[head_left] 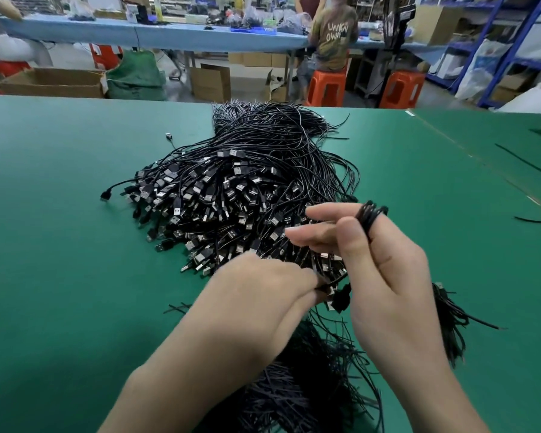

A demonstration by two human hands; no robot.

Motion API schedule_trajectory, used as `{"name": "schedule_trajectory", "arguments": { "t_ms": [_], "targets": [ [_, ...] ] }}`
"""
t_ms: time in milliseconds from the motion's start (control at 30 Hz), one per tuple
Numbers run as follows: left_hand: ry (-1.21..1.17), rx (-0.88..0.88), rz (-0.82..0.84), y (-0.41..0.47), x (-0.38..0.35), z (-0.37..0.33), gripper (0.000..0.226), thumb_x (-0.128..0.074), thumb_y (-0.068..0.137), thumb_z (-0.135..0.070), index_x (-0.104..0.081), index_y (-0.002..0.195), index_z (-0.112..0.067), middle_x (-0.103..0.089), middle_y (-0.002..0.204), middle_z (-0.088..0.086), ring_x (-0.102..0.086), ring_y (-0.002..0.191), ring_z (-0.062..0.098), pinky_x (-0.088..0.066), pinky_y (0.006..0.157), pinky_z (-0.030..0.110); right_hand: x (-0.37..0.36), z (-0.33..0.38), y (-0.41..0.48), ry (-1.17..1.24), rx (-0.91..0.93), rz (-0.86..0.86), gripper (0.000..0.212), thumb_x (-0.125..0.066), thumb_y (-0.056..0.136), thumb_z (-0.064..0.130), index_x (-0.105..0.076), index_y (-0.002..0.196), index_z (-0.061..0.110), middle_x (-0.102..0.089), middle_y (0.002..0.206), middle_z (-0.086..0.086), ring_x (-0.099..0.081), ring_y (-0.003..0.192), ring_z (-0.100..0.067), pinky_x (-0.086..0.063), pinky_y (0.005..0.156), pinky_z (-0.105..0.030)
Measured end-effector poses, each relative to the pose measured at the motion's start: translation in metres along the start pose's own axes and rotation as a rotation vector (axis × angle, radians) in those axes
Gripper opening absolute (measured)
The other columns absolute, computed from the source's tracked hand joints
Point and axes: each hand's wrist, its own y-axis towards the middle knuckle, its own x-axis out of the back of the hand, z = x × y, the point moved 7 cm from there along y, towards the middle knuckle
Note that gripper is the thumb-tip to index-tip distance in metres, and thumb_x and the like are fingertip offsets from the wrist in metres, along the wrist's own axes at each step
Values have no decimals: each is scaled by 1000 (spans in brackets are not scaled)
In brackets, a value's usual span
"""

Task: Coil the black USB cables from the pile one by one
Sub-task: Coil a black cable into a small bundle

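Black USB cables lie heaped in a big pile on the green mat, at 12 o'clock from the hands. The plug ends fan toward the person and the bare wire tails trail off toward the far edge.

One cable is up out of the pile and between the two hands. Its coil sits as several tight turns round the raised forefinger of the right hand. Its plug end hangs at about 7 o'clock from that coil.

Judging by how the strands droop and kink, each cable is light, thin and limp, with some springiness. A finished coil will likely loosen unless it is pinched across its turns. The moulded plug looks like the one stiff, easily gripped part. The smooth jacket probably slides through the fingers, and neighbouring cables may snag and come up with the one pulled.

The right hand stands upright with the thumb up beside the loops, holding them on the forefinger. The other fingers stretch out toward 9 o'clock.

The left hand comes in from 7 o'clock, knuckles up. Its fingertips seem to pinch the cable just by the plug, though blur hides the exact contact.

More black wire lies under the forearms at 6 o'clock, and a bundle lies at 4 o'clock.
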Motion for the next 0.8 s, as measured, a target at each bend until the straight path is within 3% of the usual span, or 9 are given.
{"name": "schedule_trajectory", "arguments": {
  "t_ms": [100,267,367,467,533,600,667,733,800],
  "targets": [
    [-13,59,-99,-6,10,17,45,-36,100,-55,-72,87,-33,-66,77,-15,-61,72,4,-42,76,28,-2,-6,-1,-232,-5,36,30,-43,104,35,-68,96,21,-75,86,18,-72,86,-1,-54,75,-22],
    [-250,200,-256,-17,20,38,28,-62,81,-69,-75,77,-44,-67,66,-19,-64,65,9,-50,58,33,-19,-13,-5,-391,-113,202,37,-43,102,45,-61,76,25,-63,61,13,-58,56,-6,-42,53,-18],
    [-489,275,-331,-21,19,45,26,-77,72,-62,-75,67,-36,-66,58,-8,-58,53,12,-49,53,33,-24,-26,-9,-117,-373,344,48,-40,104,47,-59,66,26,-46,52,11,-37,48,-3,-31,50,-18],
    [-612,257,-357,-19,20,43,21,-83,79,-43,-73,63,-32,-62,56,-8,-50,53,3,-43,51,17,-26,-26,-12,177,-509,387,50,-41,103,46,-62,63,23,-41,53,7,-33,50,-10,-31,50,-18],
    [-659,253,-336,-16,18,42,18,-80,81,-39,-73,68,-29,-65,61,-9,-52,57,2,-43,55,15,-27,-26,-14,272,-549,381,52,-45,104,49,-58,61,23,-40,54,7,-35,52,-11,-34,51,-15],
    [-766,280,-287,-13,11,45,9,-78,82,-39,-75,84,-30,-72,74,-7,-63,67,5,-51,61,24,-30,-28,-16,314,-579,386,50,-45,100,53,-53,60,25,-39,56,7,-36,54,-11,-35,51,-14],
    [-841,288,-216,-12,4,46,18,-76,83,-37,-77,101,-34,-76,86,-4,-71,82,12,-58,71,41,-33,-29,-19,341,-601,399,48,-43,96,57,-48,60,25,-39,58,7,-35,54,-11,-35,51,-14],
    [-868,286,-195,-12,1,47,22,-76,85,-35,-78,107,-34,-78,93,-4,-74,88,18,-57,76,57,-36,-27,-17,366,-606,419,49,-41,96,61,-46,61,25,-37,58,7,-34,53,-11,-34,50,-14],
    [-886,279,-208,-12,1,49,21,-77,85,-35,-79,106,-34,-78,103,-4,-75,93,18,-58,82,59,-40,-25,-15,400,-610,458,50,-40,93,61,-50,59,27,-35,56,6,-31,49,-11,-32,47,-15]
  ]
}}
